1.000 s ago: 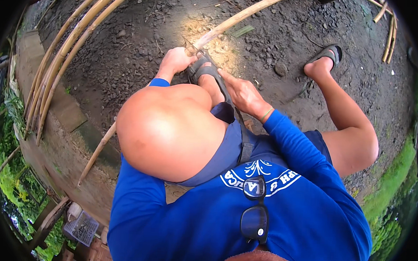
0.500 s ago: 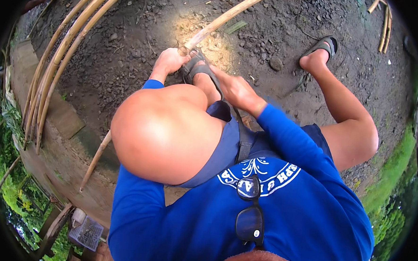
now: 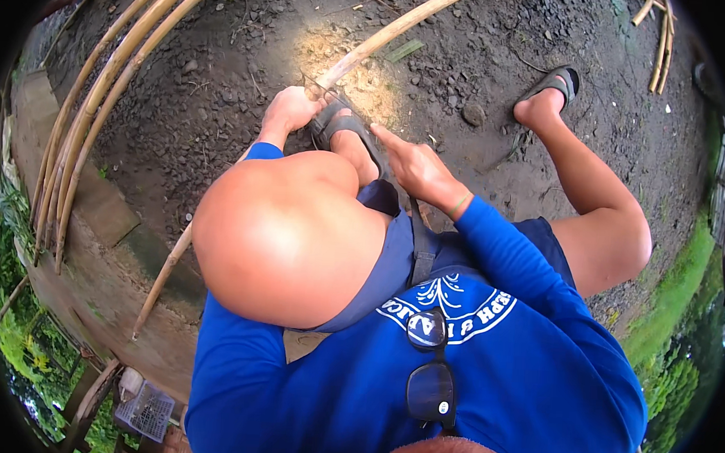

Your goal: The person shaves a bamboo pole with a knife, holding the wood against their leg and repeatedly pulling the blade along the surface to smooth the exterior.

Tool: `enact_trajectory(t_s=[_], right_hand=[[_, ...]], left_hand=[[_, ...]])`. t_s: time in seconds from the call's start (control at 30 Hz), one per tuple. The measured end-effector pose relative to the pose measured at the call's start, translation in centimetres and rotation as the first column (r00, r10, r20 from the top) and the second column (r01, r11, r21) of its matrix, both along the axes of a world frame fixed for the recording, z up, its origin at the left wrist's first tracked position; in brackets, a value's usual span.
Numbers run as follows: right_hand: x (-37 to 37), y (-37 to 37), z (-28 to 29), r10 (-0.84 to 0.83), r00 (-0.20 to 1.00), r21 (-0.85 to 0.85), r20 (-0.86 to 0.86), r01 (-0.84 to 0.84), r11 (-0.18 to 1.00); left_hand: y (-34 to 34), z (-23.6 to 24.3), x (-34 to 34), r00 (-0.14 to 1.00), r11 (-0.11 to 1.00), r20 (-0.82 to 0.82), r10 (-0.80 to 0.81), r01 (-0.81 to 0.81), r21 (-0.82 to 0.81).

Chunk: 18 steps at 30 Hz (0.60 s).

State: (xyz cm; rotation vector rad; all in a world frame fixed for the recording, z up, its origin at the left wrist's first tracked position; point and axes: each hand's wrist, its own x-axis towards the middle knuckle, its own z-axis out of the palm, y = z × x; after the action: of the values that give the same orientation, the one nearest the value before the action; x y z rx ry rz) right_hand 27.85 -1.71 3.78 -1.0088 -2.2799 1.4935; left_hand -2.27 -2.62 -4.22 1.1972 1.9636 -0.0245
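My left hand (image 3: 292, 106) grips a long pale bamboo pole (image 3: 393, 33) at its lower end, just beside my sandaled foot (image 3: 348, 144), with my bent knee in front. My right hand (image 3: 415, 165) is closed on a thin dark tool (image 3: 330, 96), apparently a blade, its index finger stretched along it. The tool reaches up to the pole by my left hand; its handle is hidden in my fingers. My other foot (image 3: 541, 105), also in a sandal, rests out to the right on dark stony ground.
Several curved bamboo poles (image 3: 117, 62) lean along a concrete ledge (image 3: 113, 213) at left. Short bamboo pieces (image 3: 660, 49) lie at the upper right. A stone (image 3: 473, 113) sits on the gravel. A plastic crate (image 3: 146, 408) stands at the lower left, and grass (image 3: 666, 300) borders the right.
The view has shifted slightly, moving the scene left in the picture. My right hand has made small movements along the line of the tool; my left hand keeps its grip on the pole.
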Motion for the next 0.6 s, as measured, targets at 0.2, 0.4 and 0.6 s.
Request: enact_trajectory(t_s=[0.2, 0.4, 0.6], right_hand=[[-7.2, 2.8, -3.3, 0.099, 0.984, 0.121, 0.147, -0.117, 0.986], [0.2, -0.4, 0.1, 0.015, 0.998, 0.020, 0.063, -0.016, 1.000], [-6.6, 3.7, -2.8, 0.079, 0.982, 0.047, 0.173, -0.088, 0.995]], left_hand=[[-0.3, -1.9, -1.7, 0.985, 0.997, 0.159, 0.063, -0.070, 0.044], [-1.0, -1.2, -1.0, 0.958, 0.994, 0.276, 0.082, -0.100, 0.053], [0.5, -0.2, 0.3, 0.994, 0.998, 0.105, 0.041, -0.045, 0.039]])
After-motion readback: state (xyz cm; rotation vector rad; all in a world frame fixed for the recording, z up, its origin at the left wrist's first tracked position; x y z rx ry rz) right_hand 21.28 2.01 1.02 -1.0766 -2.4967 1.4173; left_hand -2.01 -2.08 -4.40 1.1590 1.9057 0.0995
